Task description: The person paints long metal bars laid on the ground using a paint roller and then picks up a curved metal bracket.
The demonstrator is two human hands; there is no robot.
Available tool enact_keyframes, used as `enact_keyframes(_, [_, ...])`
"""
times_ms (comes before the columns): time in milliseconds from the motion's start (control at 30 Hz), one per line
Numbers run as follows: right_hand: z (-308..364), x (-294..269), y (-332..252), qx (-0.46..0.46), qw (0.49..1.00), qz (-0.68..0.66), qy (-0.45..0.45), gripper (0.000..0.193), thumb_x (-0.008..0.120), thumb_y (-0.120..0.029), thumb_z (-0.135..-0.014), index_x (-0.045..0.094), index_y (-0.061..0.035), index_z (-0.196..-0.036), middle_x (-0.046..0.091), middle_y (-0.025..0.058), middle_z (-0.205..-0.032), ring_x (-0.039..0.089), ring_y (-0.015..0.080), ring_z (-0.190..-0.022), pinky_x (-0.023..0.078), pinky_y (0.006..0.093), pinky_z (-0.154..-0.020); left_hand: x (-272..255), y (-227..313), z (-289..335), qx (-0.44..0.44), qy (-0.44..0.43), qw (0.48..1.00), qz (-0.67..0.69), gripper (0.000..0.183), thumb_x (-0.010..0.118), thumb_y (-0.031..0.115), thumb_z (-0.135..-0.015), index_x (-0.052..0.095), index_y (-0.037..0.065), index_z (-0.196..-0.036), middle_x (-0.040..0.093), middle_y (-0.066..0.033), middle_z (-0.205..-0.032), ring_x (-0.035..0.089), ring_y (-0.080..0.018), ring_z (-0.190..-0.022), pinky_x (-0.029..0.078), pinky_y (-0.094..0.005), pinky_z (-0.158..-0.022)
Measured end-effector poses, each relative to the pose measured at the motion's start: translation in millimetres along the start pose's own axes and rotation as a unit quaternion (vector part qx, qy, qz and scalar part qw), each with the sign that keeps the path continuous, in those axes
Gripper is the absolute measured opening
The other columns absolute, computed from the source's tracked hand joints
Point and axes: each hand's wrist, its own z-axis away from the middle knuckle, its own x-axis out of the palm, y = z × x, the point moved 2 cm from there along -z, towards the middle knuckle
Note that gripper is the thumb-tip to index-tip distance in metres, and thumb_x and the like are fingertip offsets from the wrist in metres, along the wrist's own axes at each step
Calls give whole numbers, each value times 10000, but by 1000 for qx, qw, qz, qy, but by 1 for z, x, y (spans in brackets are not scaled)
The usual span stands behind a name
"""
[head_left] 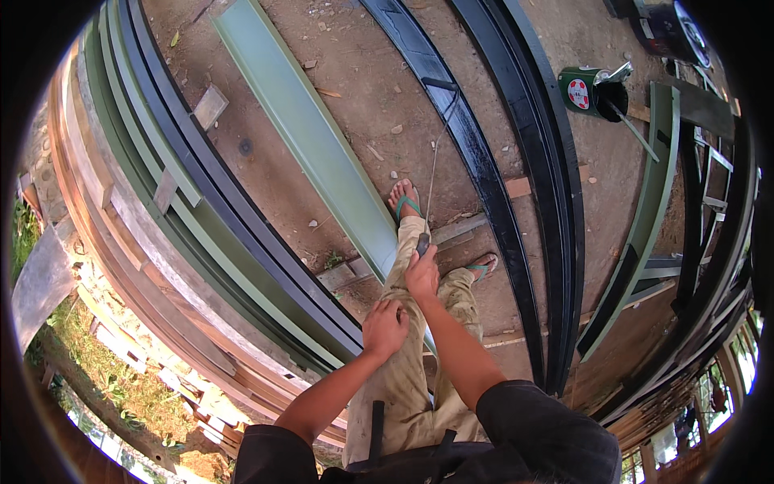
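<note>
My right hand (422, 274) is closed around the dark handle of a paint roller (423, 242). Its long thin rod reaches away from me to the roller head (440, 83), which lies against a long metal beam (447, 101) coated in wet-looking black paint. My left hand (385, 329) rests on my left leg near the knee, holding nothing, its fingers loosely bent. Left of the roller, a pale green metal beam (298, 133) runs past my sandalled foot.
More black beams (532, 113) lie to the right. A green paint can (592, 93) with a stick in it stands far right, near a partly blackened green beam (645, 218). Stacked green and grey beams (153, 161) and timber planks (129, 242) fill the left. Wood blocks (211, 107) lie on the dirt.
</note>
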Motion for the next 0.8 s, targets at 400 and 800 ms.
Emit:
enact_keyframes(400, [-143,27,-239,-83,994,31,63,358,524,-288,-1093,381,24,-1197,703,349,-960,728,490,-956,567,542,-783,-40,-20,-28,-58,-33,994,87,224,618,257,-955,692,61,-1035,727,-139,-1087,655,-350,-1113,554,-484,-945])
enact_keyframes(800, [-156,25,-295,-56,995,-80,-26,387,500,-305,-1103,349,43,-1183,641,254,-666,652,398,-495,550,494,-519,-50,4,-48,-33,9,996,83,248,623,264,-918,718,57,-1015,737,-140,-1070,673,-337,-1099,568,-502,-906])
